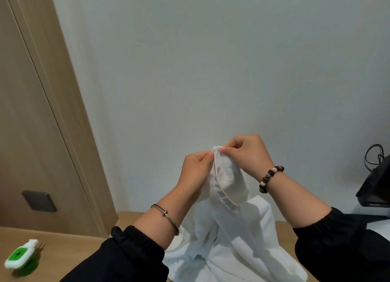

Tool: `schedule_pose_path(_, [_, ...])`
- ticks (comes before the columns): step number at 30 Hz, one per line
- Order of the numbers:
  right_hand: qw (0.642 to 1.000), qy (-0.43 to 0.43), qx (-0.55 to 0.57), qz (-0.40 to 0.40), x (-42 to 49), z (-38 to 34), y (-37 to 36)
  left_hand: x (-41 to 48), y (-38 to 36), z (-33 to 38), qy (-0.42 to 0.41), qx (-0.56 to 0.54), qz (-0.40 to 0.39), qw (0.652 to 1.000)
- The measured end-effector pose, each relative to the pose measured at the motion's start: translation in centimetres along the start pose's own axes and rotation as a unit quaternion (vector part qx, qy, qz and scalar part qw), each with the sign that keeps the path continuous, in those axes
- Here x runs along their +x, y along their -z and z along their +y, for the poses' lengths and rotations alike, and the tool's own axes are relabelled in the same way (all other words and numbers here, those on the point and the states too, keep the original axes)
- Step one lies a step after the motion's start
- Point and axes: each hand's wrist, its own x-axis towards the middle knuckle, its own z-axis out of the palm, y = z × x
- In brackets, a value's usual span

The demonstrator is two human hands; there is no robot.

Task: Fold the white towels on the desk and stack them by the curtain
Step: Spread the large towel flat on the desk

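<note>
A white towel (230, 224) is lifted in front of the pale wall, its lower part bunched on the wooden desk (69, 252). My left hand (195, 170) and my right hand (245, 152) both pinch the towel's top corner, fingertips almost touching at the hem. A woven band runs along the hanging edge below my hands. The towel's bottom end runs out of view between my black sleeves. No curtain shows in this view.
A green and white plug-in device (21, 255) lies on the desk at the far left. A dark wall switch (39, 200) sits on the wooden panel at the left. A black object with a cable (375, 182) stands at the right edge.
</note>
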Motion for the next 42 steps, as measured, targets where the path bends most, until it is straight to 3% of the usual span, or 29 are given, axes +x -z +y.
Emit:
schedule_pose_path(11, [1.0, -0.003, -0.029, 0.004, 0.4, 1.1, -0.4, 0.0, -0.5, -1.0, 0.029, -0.092, -0.031, 0.995])
schedule_pose_path(21, [0.993, 0.026, -0.076, -0.084, 1.2, 1.7, 0.1, 0.1, 0.3, -1.9, 0.029, -0.001, -0.087, 0.996])
schedule_pose_path(29, [0.989, 0.056, -0.053, -0.128, 2.0, 2.6, -0.6, 0.3, 0.9, -2.4, -0.02, 0.07, -0.002, 0.997])
schedule_pose_path(33, [0.955, 0.01, 0.04, -0.295, 2.7, 3.9, 0.1, 0.5, 1.3, -2.0, -0.055, 0.1, 0.037, 0.993])
schedule_pose_path(36, [0.928, -0.008, 0.03, -0.37, 2.9, 4.6, 0.3, 0.8, 1.5, -2.1, -0.076, 0.145, 0.067, 0.984])
schedule_pose_path(39, [0.921, 0.031, -0.012, -0.388, 3.3, 4.3, -0.1, 0.9, 1.5, -2.7, -0.089, 0.158, 0.083, 0.98])
schedule_pose_path(42, [0.925, 0.013, 0.058, -0.375, 3.4, 3.8, -0.6, 1.0, 1.6, -2.8, -0.136, 0.177, 0.126, 0.967])
